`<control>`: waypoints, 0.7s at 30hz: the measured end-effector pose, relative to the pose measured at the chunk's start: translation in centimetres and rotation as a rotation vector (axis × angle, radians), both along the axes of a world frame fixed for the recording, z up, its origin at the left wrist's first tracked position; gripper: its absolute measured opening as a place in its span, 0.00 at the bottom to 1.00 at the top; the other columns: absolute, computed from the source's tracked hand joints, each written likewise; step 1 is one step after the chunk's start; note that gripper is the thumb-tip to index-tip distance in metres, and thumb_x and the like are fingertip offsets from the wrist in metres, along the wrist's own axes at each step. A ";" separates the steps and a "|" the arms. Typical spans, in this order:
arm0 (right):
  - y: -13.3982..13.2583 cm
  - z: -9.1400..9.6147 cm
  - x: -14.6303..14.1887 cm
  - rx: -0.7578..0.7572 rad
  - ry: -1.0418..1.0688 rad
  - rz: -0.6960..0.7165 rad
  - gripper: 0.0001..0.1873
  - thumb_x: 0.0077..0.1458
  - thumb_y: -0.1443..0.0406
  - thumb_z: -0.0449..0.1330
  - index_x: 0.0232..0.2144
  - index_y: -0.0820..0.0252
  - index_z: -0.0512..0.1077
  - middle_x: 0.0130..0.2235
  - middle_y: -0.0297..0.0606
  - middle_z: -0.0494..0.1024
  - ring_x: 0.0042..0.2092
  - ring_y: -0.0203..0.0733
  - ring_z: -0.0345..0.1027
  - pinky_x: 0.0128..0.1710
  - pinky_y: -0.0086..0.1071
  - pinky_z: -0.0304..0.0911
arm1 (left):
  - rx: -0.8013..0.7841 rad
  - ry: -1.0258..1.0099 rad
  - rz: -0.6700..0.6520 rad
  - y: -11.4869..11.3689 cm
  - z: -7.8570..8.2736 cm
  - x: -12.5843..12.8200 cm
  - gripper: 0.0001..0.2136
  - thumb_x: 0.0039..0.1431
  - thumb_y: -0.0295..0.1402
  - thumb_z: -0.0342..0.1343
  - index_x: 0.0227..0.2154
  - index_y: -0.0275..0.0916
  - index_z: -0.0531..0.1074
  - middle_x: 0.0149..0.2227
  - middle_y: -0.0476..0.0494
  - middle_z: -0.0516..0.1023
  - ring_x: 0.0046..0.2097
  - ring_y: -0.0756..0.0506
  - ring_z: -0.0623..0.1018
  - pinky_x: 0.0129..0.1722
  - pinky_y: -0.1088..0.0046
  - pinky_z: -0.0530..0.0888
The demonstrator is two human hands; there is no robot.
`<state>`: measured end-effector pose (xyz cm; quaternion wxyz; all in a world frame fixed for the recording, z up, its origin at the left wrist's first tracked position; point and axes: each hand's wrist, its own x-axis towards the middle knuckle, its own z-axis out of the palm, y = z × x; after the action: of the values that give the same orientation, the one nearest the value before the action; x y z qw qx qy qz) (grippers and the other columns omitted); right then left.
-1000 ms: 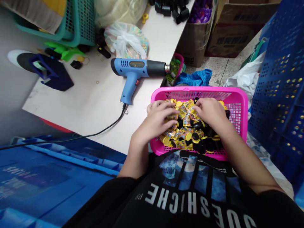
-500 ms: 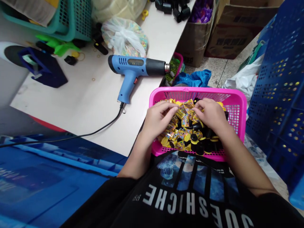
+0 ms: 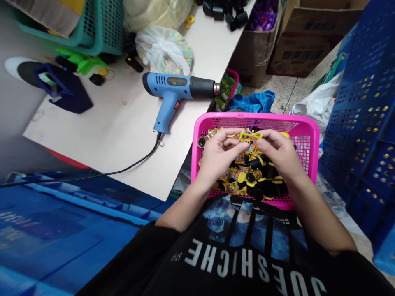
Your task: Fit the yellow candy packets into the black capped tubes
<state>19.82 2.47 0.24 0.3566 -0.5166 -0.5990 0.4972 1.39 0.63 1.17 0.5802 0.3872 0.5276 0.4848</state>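
Over a pink basket, my left hand and my right hand pinch a yellow printed plastic sleeve between them. My left thumb lies across the front of the sleeve, and my right fingers grip its right edge. Below my hands the basket holds many small yellow-and-black containers, some wrapped in the same printed film. Part of this pile is hidden by my hands.
On the white table to the left lies a blue heat gun, its black cord trailing left. Behind it are a tied plastic bag, a dark blue tape dispenser and a green basket. Blue crates stand at right.
My hands have come closer together, and the printed sleeve is now held up between them. My left hand has shifted right. The view has moved slightly.
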 end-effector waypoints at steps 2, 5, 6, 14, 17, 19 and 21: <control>0.2 0.4 -0.2 -0.035 -0.018 0.010 0.19 0.57 0.48 0.65 0.32 0.57 0.73 0.30 0.33 0.74 0.29 0.36 0.63 0.31 0.32 0.60 | 0.038 0.029 0.000 0.0 0.0 0.4 0.19 0.51 0.36 0.72 0.45 0.40 0.77 0.31 0.52 0.80 0.32 0.52 0.79 0.36 0.76 0.77; 0.6 1.2 0.0 0.007 -0.064 0.014 0.21 0.56 0.49 0.67 0.25 0.57 0.69 0.26 0.30 0.68 0.27 0.33 0.56 0.30 0.32 0.54 | 0.082 0.046 -0.017 0.4 -0.1 0.2 0.22 0.50 0.37 0.73 0.47 0.41 0.77 0.31 0.52 0.80 0.33 0.51 0.79 0.37 0.75 0.77; 0.8 1.3 0.1 0.011 -0.066 0.026 0.22 0.56 0.48 0.66 0.23 0.57 0.67 0.25 0.29 0.67 0.27 0.33 0.55 0.29 0.32 0.54 | 0.077 0.060 -0.028 0.6 -0.2 0.0 0.21 0.50 0.39 0.73 0.46 0.41 0.78 0.30 0.51 0.80 0.32 0.51 0.79 0.37 0.74 0.77; 2.1 -1.6 1.3 0.080 -0.738 -0.137 0.13 0.59 0.56 0.65 0.31 0.60 0.73 0.35 0.44 0.77 0.38 0.49 0.68 0.40 0.41 0.61 | 0.133 0.103 0.124 1.8 -2.2 -2.3 0.15 0.50 0.41 0.73 0.31 0.39 0.75 0.37 0.47 0.83 0.39 0.49 0.82 0.44 0.72 0.79; 1.5 -2.0 1.7 0.185 -0.921 -0.034 0.12 0.62 0.61 0.61 0.44 0.63 0.75 0.48 0.54 0.78 0.50 0.58 0.67 0.48 0.46 0.61 | 0.106 0.024 0.095 1.8 -2.5 -2.6 0.17 0.45 0.37 0.76 0.35 0.42 0.75 0.29 0.53 0.78 0.31 0.53 0.78 0.35 0.77 0.77; 0.5 -1.9 1.8 0.162 -0.901 0.263 0.10 0.64 0.65 0.57 0.44 0.60 0.75 0.48 0.50 0.80 0.51 0.57 0.67 0.50 0.46 0.59 | 0.085 0.017 0.046 1.7 -2.4 -2.7 0.20 0.47 0.37 0.74 0.43 0.45 0.78 0.27 0.55 0.77 0.26 0.53 0.76 0.30 0.77 0.75; -0.5 -1.8 1.6 0.107 -0.923 0.540 0.12 0.60 0.71 0.56 0.44 0.58 0.76 0.48 0.46 0.81 0.52 0.57 0.66 0.51 0.47 0.58 | 0.076 0.049 0.002 1.6 -2.2 -2.6 0.18 0.51 0.38 0.72 0.46 0.45 0.81 0.28 0.52 0.79 0.25 0.53 0.75 0.29 0.76 0.75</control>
<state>21.45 1.96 -1.56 -0.0587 -0.4901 -0.8295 0.2612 -1.19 2.22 -1.02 0.5517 0.4203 0.5233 0.4952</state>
